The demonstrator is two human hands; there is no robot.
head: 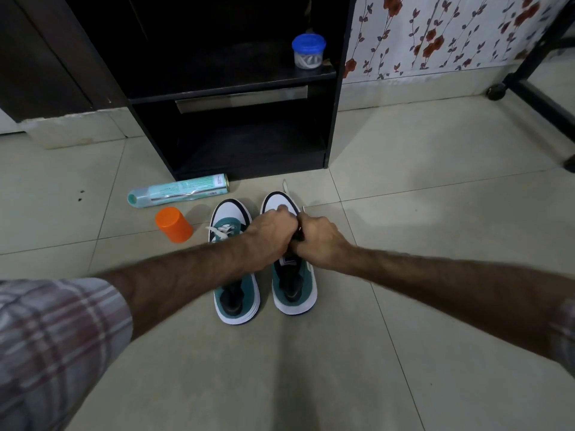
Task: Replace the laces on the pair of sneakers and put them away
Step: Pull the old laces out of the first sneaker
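Both hands, left hand and right hand, cover the right sneaker lacing; grip unclear. Left forearm hides the left sneaker middle. Jar contents blurry. Spray can print unreadable.

Beyond my hands I see a floor of large pale tiles with thin dark grout lines, dully reflecting soft indoor light. Straight ahead of them stands a black open-fronted shelf unit with two dark compartments, and to its left a dark brown panel rises above a pale skirting. Further right, past my right hand, I see floral wallpaper with red blossoms and a black metal frame on a castor.
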